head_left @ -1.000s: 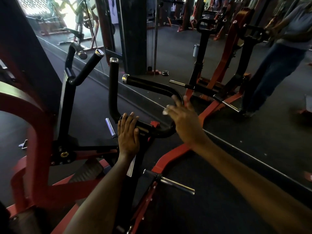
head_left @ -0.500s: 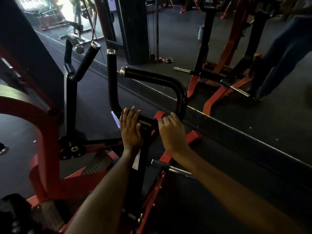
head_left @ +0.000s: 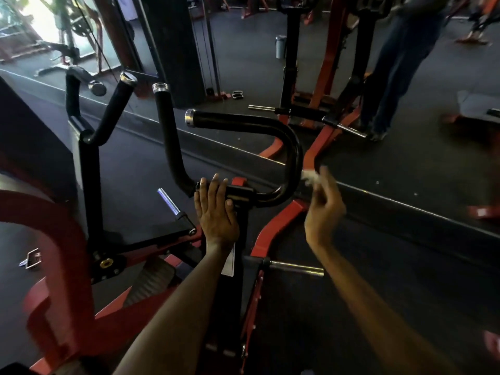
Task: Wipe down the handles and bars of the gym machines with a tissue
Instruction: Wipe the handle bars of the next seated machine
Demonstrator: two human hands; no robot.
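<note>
A black curved handle bar (head_left: 270, 125) with chrome end caps rises from a red-and-black gym machine in front of me. My left hand (head_left: 216, 212) rests flat on the bar's lower crosspiece, fingers straight over it. My right hand (head_left: 323, 204) is blurred and lifted just right of the bar's outer bend, pinching a white tissue (head_left: 311, 176) at its fingertips. The tissue sits close to the bend; contact cannot be made out. A second upright black handle (head_left: 165, 136) stands to the left, and a Y-shaped handle (head_left: 108, 117) beyond it.
A wall mirror runs along the floor edge ahead, reflecting the machine and a standing person's legs (head_left: 400, 63). Chrome weight pegs (head_left: 169, 201) (head_left: 296, 267) jut from the red frame (head_left: 48, 239). Dark rubber floor lies to the right.
My right hand left the lower crosspiece and swung up and right to the outer bend, the tissue now showing at its fingertips. My left hand stayed on the crosspiece.
</note>
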